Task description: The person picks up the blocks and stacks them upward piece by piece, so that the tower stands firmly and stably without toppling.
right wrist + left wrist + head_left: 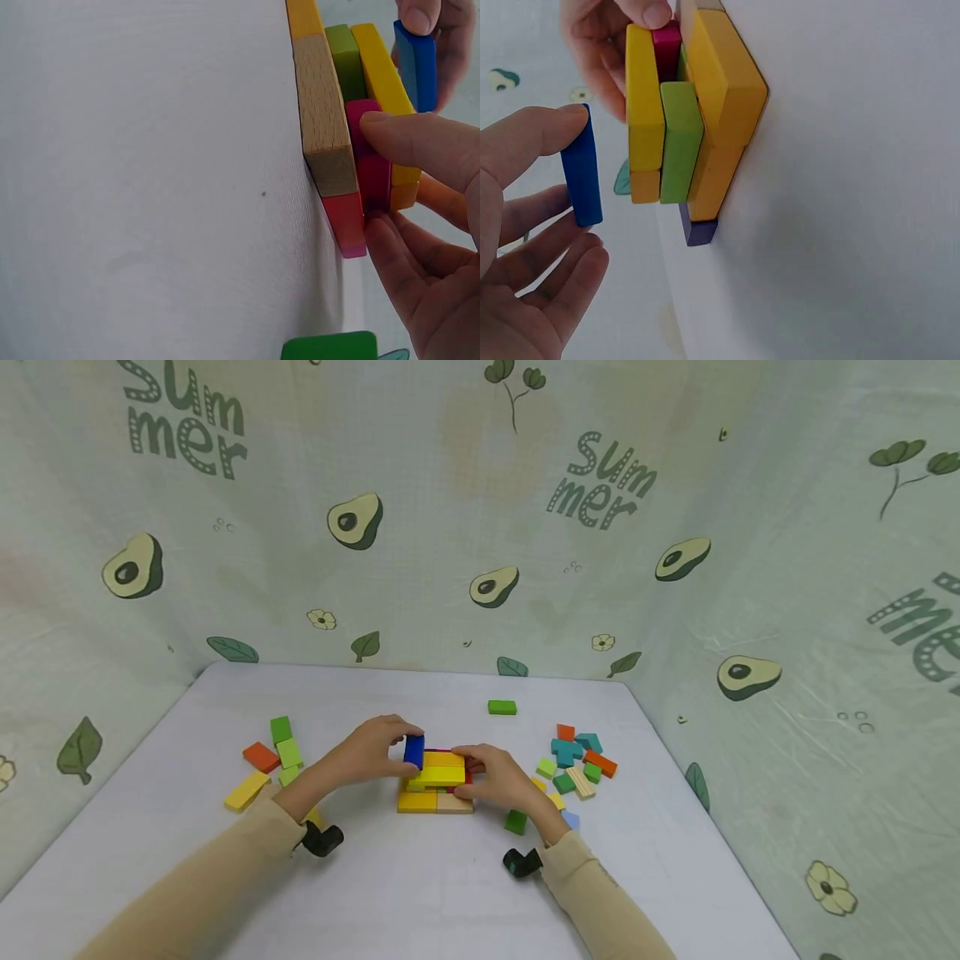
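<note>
My left hand pinches a blue block between thumb and fingertips. The block is held on edge by the left end of a low layered stack of blocks, apart from it in the left wrist view. On top of the stack lies a yellow block. Below it show a lime green block and, at the bottom, orange-yellow and plain wood blocks. My right hand grips the stack's right end, its thumb on a magenta block and its fingers round the far side.
Left on the white table lie green blocks, a red-orange block and a yellow block. Several mixed blocks, including a teal one, are scattered on the right. A lone green block lies behind the stack.
</note>
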